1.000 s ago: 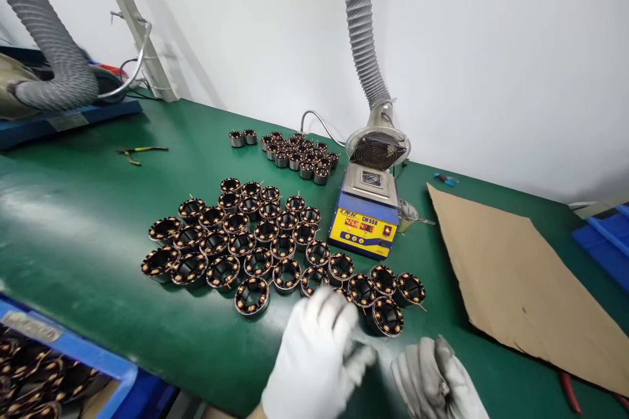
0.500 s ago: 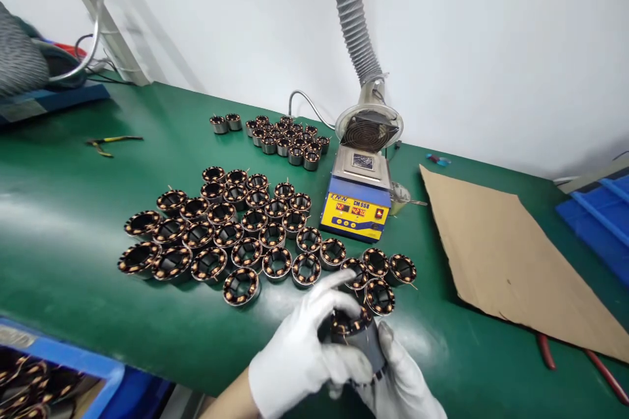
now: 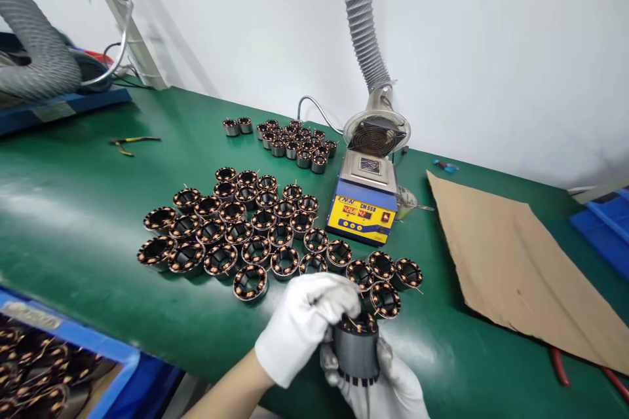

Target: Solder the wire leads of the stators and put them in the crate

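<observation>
My right hand [image 3: 388,373], in a white glove with greyed fingertips, is closed around a motor stator [image 3: 356,352] and holds it upright near the bench's front edge. The stator has a dark grey cylinder body with copper windings around its top ring. My left hand [image 3: 314,311], also gloved in white, is bent over the stator's top rim with its fingers pinched together. A thin copper wire end shows by those fingertips; whether they grip it is hidden. Just beyond the hands stand several more stators [image 3: 386,300] on the green bench [image 3: 206,334].
A blue and yellow solder pot [image 3: 361,219] stands beneath a fume hood [image 3: 377,131] with a grey hose. More stators [image 3: 295,144] stand at the back. Cardboard [image 3: 521,268] lies at right, pliers [image 3: 135,142] at left. A blue bin [image 3: 103,340] holding stators is at lower left.
My left hand has shifted from around the stator's side to its top rim, its fingers now drawn together. The stator is more upright in my right hand. The view has turned slightly left.
</observation>
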